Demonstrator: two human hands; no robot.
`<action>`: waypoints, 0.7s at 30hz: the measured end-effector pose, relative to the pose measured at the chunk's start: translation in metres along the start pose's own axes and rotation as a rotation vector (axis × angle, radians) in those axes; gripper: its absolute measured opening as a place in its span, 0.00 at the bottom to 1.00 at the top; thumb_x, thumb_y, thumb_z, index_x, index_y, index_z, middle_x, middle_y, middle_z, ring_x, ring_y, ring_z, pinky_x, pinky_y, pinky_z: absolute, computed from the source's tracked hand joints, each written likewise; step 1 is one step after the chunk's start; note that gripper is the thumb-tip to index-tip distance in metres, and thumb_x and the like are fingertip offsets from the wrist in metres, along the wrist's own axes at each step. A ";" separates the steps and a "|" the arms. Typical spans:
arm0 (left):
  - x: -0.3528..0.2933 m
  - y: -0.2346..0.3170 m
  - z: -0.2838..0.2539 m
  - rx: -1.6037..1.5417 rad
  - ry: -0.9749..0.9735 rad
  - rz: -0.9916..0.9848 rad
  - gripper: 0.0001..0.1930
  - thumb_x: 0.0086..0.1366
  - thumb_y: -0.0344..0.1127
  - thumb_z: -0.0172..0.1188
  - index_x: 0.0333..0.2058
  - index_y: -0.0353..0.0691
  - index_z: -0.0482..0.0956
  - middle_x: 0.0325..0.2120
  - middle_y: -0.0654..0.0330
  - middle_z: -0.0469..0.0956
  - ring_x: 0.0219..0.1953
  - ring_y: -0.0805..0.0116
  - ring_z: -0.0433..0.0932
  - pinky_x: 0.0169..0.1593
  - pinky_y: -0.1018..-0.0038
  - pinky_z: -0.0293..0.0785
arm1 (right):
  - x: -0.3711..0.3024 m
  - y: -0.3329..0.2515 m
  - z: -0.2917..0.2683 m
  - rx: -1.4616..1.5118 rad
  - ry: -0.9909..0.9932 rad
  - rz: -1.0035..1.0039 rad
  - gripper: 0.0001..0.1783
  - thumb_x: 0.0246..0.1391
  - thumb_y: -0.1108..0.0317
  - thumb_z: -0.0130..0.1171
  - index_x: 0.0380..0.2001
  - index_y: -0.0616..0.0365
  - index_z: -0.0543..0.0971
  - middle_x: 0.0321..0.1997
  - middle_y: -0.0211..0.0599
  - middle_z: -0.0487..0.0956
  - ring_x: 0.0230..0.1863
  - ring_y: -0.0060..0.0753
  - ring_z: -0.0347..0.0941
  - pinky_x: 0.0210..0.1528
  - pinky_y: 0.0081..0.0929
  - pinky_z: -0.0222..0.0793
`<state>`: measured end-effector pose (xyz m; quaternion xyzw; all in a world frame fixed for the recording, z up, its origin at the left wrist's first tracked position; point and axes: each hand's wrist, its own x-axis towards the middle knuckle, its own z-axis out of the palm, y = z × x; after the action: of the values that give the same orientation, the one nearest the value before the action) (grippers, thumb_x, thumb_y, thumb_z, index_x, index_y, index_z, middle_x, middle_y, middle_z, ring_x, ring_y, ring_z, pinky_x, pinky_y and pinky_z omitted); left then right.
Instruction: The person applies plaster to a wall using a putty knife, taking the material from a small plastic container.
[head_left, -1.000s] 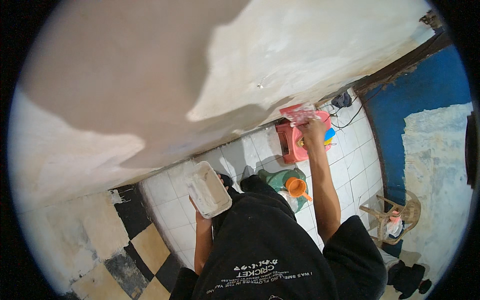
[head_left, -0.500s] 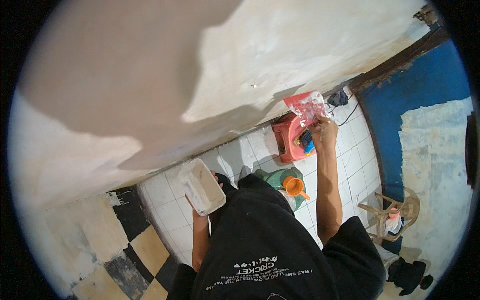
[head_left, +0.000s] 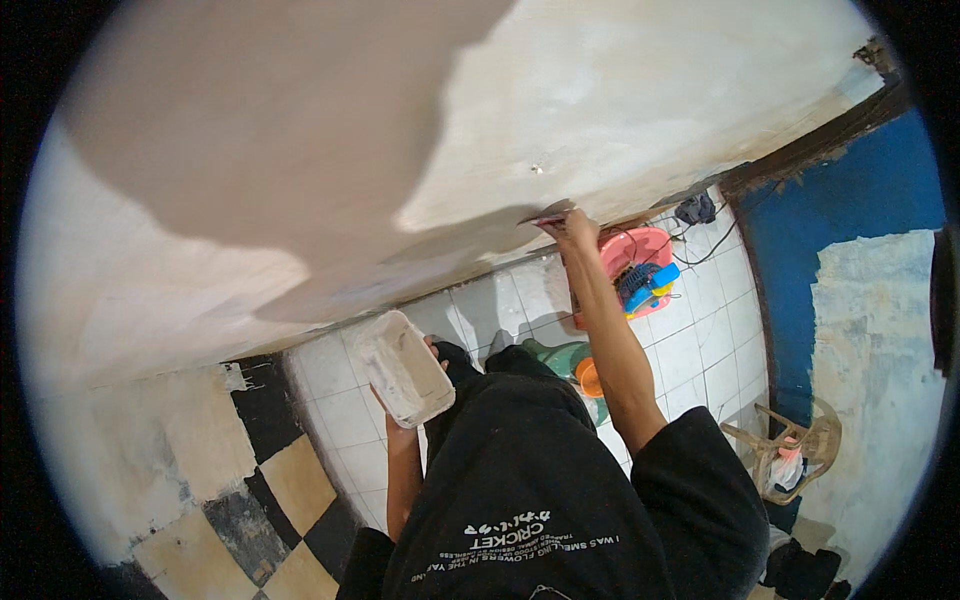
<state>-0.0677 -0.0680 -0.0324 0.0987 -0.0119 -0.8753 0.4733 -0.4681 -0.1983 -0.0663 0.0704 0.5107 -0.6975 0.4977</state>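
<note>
The tub (head_left: 430,406) looks plastic, the shirt (head_left: 530,460) matt cloth, the tiles (head_left: 707,340) smooth.

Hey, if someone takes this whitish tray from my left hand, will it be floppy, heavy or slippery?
The tray is probably fairly stiff, since its walls keep a rectangular shape. It's likely light for its size, with mostly pale smears showing inside. Those could feel slippery if wet, which I can't tell.
</note>
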 end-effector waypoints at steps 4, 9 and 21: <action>-0.017 0.001 -0.011 0.067 -0.019 0.052 0.51 0.51 0.66 0.59 0.65 0.44 0.47 0.63 0.45 0.52 0.63 0.49 0.56 0.64 0.47 0.51 | -0.132 -0.051 0.023 -0.113 -0.307 -0.230 0.09 0.54 0.78 0.49 0.40 0.66 0.73 0.39 0.41 0.76 0.41 0.35 0.74 0.45 0.34 0.74; -0.013 -0.006 0.003 -0.021 0.063 -0.026 0.38 0.58 0.58 0.56 0.62 0.46 0.56 0.59 0.47 0.58 0.60 0.49 0.60 0.64 0.48 0.53 | -0.150 -0.098 -0.037 0.177 -0.113 -0.217 0.10 0.53 0.74 0.50 0.38 0.67 0.73 0.36 0.42 0.78 0.33 0.35 0.75 0.40 0.32 0.74; 0.004 0.005 -0.005 0.063 0.045 -0.058 0.50 0.51 0.64 0.60 0.65 0.42 0.48 0.64 0.46 0.51 0.63 0.49 0.56 0.65 0.48 0.51 | 0.120 -0.067 -0.149 -0.293 0.187 -0.417 0.07 0.49 0.76 0.49 0.30 0.69 0.73 0.29 0.45 0.77 0.27 0.44 0.76 0.27 0.41 0.76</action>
<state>-0.0644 -0.0739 -0.0372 0.1335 -0.0260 -0.8853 0.4446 -0.6397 -0.1578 -0.1657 -0.0450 0.6533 -0.6941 0.2990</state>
